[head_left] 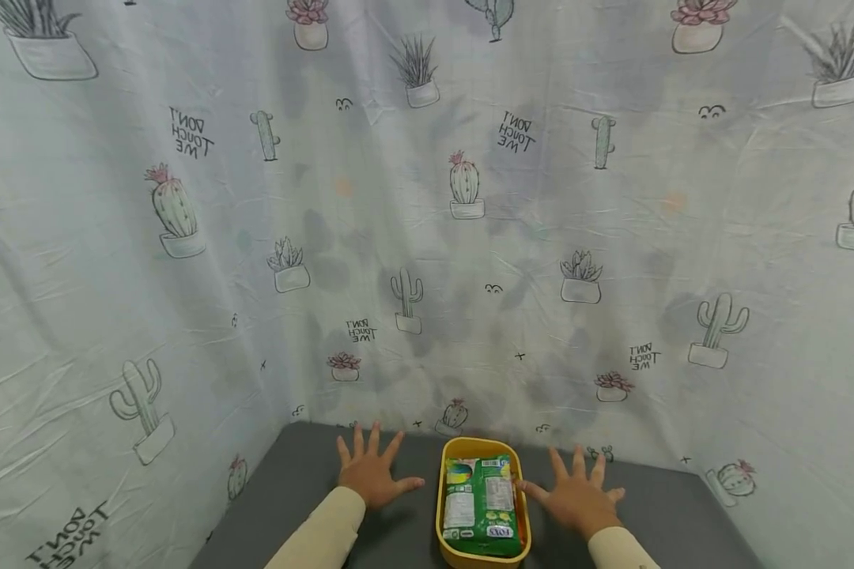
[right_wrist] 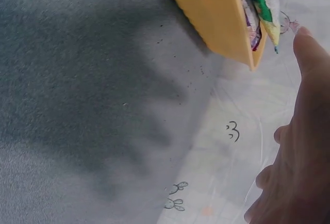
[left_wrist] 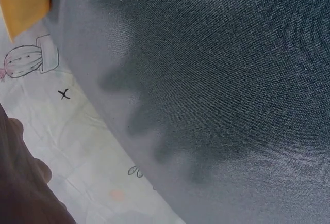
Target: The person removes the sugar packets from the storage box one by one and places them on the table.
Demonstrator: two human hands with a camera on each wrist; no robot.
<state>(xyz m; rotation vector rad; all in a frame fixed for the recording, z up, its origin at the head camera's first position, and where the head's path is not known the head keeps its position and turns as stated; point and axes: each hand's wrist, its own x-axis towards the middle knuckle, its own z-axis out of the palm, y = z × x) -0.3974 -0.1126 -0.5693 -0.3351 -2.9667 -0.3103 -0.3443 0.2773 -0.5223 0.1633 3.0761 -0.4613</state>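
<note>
A yellow basket (head_left: 442, 506) stands between my two hands on the dark grey table. Inside it lies a green snack packet (head_left: 481, 506) with white label panels, printed side up. The right wrist view shows the packet's edge (right_wrist: 265, 2) sticking past the basket wall (right_wrist: 211, 12), with a purplish wrapper (right_wrist: 251, 22) beside it. My left hand (head_left: 373, 474) is spread to the left of the basket, apart from it and holding nothing. On the other side my right hand (head_left: 576, 494) is also spread, its thumb close to the rim; whether it touches I cannot tell.
The dark grey tabletop (head_left: 292, 474) runs back to a pale curtain (head_left: 427, 237) printed with potted cacti and mirrored lettering. The curtain also encloses the left and right sides. Small dark crumbs (right_wrist: 191, 72) lie on the table near the basket in the right wrist view.
</note>
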